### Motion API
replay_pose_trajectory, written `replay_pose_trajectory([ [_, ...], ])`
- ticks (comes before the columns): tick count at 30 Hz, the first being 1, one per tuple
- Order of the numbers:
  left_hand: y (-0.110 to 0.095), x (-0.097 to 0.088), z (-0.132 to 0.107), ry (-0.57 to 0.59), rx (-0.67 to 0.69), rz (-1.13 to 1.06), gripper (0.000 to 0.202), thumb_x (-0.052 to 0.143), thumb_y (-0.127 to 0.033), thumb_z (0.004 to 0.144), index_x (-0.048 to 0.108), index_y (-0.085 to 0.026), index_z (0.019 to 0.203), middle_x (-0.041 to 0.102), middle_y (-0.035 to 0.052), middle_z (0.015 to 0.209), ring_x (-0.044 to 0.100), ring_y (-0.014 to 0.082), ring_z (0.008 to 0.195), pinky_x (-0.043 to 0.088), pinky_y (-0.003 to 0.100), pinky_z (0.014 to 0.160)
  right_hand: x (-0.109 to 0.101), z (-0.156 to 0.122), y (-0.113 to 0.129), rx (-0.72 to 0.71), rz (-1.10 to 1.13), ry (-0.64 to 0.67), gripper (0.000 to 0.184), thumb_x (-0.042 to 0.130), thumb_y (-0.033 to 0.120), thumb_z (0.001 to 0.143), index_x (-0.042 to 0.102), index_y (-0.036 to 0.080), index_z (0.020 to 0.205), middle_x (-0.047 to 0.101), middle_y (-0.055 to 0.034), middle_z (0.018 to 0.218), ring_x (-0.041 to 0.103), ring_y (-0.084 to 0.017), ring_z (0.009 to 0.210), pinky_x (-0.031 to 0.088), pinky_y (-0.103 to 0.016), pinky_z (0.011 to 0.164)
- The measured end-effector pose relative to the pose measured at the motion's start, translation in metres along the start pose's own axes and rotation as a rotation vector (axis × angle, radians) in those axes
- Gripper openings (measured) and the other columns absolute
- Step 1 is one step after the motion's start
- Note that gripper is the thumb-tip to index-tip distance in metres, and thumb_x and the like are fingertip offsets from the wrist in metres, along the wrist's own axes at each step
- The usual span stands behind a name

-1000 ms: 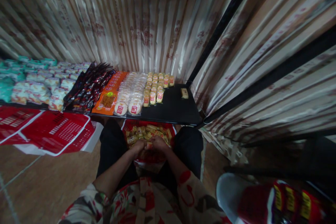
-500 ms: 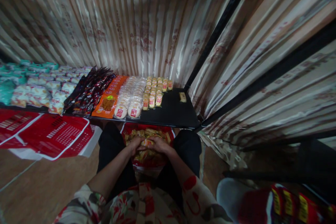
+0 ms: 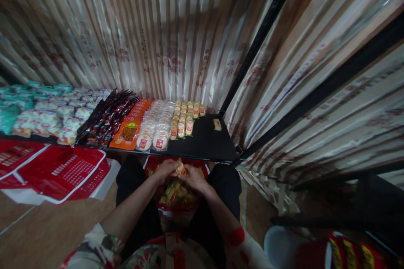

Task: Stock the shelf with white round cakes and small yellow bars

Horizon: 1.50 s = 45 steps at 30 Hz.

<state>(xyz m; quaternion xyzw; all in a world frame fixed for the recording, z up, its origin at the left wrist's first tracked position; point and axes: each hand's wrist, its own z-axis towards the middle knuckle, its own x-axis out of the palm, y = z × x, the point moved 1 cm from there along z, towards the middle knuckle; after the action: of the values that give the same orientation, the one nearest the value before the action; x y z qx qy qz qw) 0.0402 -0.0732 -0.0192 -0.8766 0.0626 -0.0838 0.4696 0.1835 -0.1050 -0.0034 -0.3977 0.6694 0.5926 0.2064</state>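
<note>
Between my knees sits a red bag full of small yellow-wrapped snack packs. Over it, my left hand and my right hand are close together, both closed on one small wrapped snack pack with a yellow and red label. Ahead of my hands, on the black shelf, similar yellow packs stand in short rows. One pale pack lies apart at the shelf's right end.
Left along the shelf are round wrapped crackers, an orange bag, dark packets, white packs and teal packs. Black metal bars rise at the right before striped curtains. Red bags hang below left.
Both hands have lifted slightly, and the snack pack between them is tilted with its label showing more. The view has shifted, so the shelf appears a little lower.
</note>
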Motion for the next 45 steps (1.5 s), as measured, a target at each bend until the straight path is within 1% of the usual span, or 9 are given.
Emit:
replay_pose_trajectory([
  [6, -0.016, 0.007, 0.001, 0.004, 0.124, -0.063, 0.030, 0.072, -0.038, 0.063, 0.055, -0.014, 0.071, 0.061, -0.0009, 0.066, 0.059, 0.0102, 0.064, 0.048, 0.023, 0.066, -0.009, 0.007, 0.002, 0.052, 0.085, -0.098, 0.024, 0.057, 0.033, 0.078, 0.061, 0.018, 0.097, 0.069, -0.0041, 0.086, 0.062, -0.014, 0.072, 0.040, -0.019, 0.060],
  [10, -0.023, 0.011, 0.005, -0.125, 0.233, -0.035, 0.019, 0.068, -0.028, 0.065, 0.057, -0.014, 0.073, 0.062, 0.0008, 0.069, 0.060, 0.0113, 0.066, 0.049, 0.024, 0.067, -0.012, 0.019, -0.001, 0.102, 0.088, -0.153, 0.024, 0.056, 0.036, 0.079, 0.060, 0.020, 0.095, 0.069, -0.0037, 0.083, 0.062, -0.014, 0.067, 0.040, -0.019, 0.056],
  [13, -0.028, 0.013, 0.011, -0.224, 0.327, 0.011, 0.011, 0.061, -0.024, 0.069, 0.059, -0.015, 0.074, 0.064, 0.0025, 0.073, 0.060, 0.0127, 0.071, 0.048, 0.024, 0.070, -0.017, 0.029, 0.001, 0.108, 0.091, -0.225, 0.025, 0.055, 0.037, 0.079, 0.060, 0.019, 0.095, 0.069, -0.0049, 0.085, 0.063, -0.015, 0.070, 0.041, -0.020, 0.058],
  [17, -0.032, 0.017, 0.019, -0.283, 0.396, 0.056, 0.012, 0.054, -0.024, 0.073, 0.062, -0.015, 0.076, 0.066, 0.0042, 0.081, 0.061, 0.0149, 0.080, 0.048, 0.025, 0.075, -0.026, 0.043, 0.009, 0.162, 0.050, -0.300, 0.025, 0.056, 0.037, 0.080, 0.060, 0.017, 0.094, 0.069, -0.0069, 0.085, 0.064, -0.016, 0.074, 0.041, -0.020, 0.061],
  [23, -0.038, 0.022, 0.025, -0.343, 0.423, 0.160, 0.022, 0.055, -0.025, 0.074, 0.066, -0.016, 0.092, 0.065, 0.0062, 0.100, 0.059, 0.0172, 0.093, 0.047, 0.027, 0.081, -0.035, 0.060, 0.019, 0.183, -0.103, -0.369, 0.024, 0.052, 0.035, 0.082, 0.060, 0.015, 0.091, 0.068, -0.0111, 0.089, 0.063, -0.019, 0.081, 0.040, -0.023, 0.065],
  [26, -0.044, 0.023, 0.028, -0.320, 0.401, 0.147, 0.027, 0.054, -0.025, 0.076, 0.064, -0.016, 0.100, 0.062, 0.0068, 0.106, 0.058, 0.0168, 0.094, 0.048, 0.026, 0.079, -0.036, 0.068, 0.020, 0.190, -0.139, -0.396, 0.024, 0.051, 0.033, 0.083, 0.060, 0.013, 0.093, 0.067, -0.0134, 0.090, 0.063, -0.020, 0.083, 0.040, -0.024, 0.067],
  [30, -0.050, 0.025, 0.032, -0.287, 0.377, 0.117, 0.029, 0.049, -0.021, 0.079, 0.060, -0.015, 0.106, 0.058, 0.0085, 0.112, 0.058, 0.0160, 0.095, 0.049, 0.024, 0.075, -0.038, 0.077, 0.020, 0.182, -0.118, -0.432, 0.023, 0.054, 0.031, 0.081, 0.059, 0.014, 0.096, 0.066, -0.0115, 0.091, 0.062, -0.019, 0.084, 0.041, -0.023, 0.069],
  [38, -0.056, 0.023, 0.044, -0.342, 0.414, 0.209, 0.030, 0.049, -0.017, 0.078, 0.060, -0.017, 0.106, 0.058, 0.0070, 0.114, 0.053, 0.0176, 0.106, 0.045, 0.028, 0.088, -0.032, 0.088, 0.022, 0.170, -0.062, -0.465, 0.023, 0.046, 0.023, 0.085, 0.058, 0.013, 0.101, 0.063, -0.0113, 0.093, 0.060, -0.018, 0.083, 0.042, -0.023, 0.070],
  [45, -0.058, 0.024, 0.047, -0.361, 0.497, 0.246, 0.029, 0.046, -0.012, 0.077, 0.060, -0.013, 0.103, 0.061, 0.0085, 0.108, 0.055, 0.0163, 0.103, 0.041, 0.027, 0.094, -0.030, 0.093, 0.019, 0.161, 0.004, -0.508, 0.025, 0.042, 0.017, 0.085, 0.056, 0.015, 0.105, 0.062, -0.0099, 0.096, 0.060, -0.017, 0.085, 0.042, -0.023, 0.073],
])
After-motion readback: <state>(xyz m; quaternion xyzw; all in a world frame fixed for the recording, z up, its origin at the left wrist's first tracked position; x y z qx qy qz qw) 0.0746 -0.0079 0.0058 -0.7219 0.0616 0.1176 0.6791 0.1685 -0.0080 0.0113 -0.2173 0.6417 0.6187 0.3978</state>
